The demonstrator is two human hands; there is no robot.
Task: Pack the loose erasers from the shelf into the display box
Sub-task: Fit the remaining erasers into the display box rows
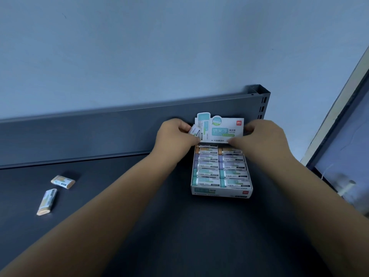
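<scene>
On dark shelf (139,216), against back panel (79,132) at right: display box (219,191) packed with eraser rows, header card (225,128) upright. Right hand (263,136): fingers pinching card's right edge. Left hand (175,138): fingers gripping one eraser (194,131) beside card's left edge. Well to the left on shelf: two loose erasers (62,181) (47,201), near each other, not touching

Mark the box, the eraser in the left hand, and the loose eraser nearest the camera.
box (221,191): head view, front wall.
held eraser (194,131): head view, label face.
nearest loose eraser (47,200): head view, top face.
</scene>
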